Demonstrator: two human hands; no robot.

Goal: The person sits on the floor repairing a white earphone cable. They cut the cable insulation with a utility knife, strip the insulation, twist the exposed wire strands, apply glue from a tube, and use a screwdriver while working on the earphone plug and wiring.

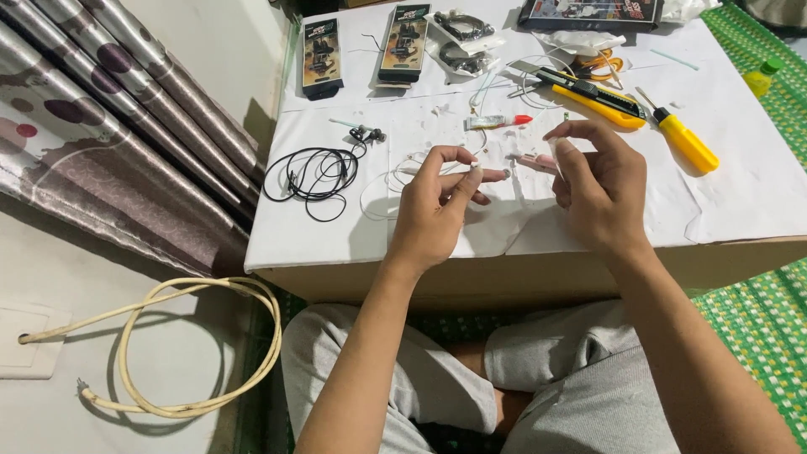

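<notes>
My left hand (pixel 439 202) hovers over the paper-covered box top (pixel 740 193), its fingertips pinched on the thin end of a white earphone wire (pixel 393 178) that loops off to the left. My right hand (pixel 595 187) is a little to the right, thumb and fingers closed on a small pink part (pixel 536 161). The two hands are close together, fingertips facing each other. What exactly sits between the left fingertips is too small to tell.
A coiled black earphone cable (pixel 315 173) lies to the left. A small red-capped tube (pixel 501 122), a yellow utility knife (pixel 593 97) and a yellow-handled screwdriver (pixel 686 139) lie behind the hands. Two dark boxes (pixel 322 55) stand at the back. A cream cable (pixel 195 346) lies on the floor.
</notes>
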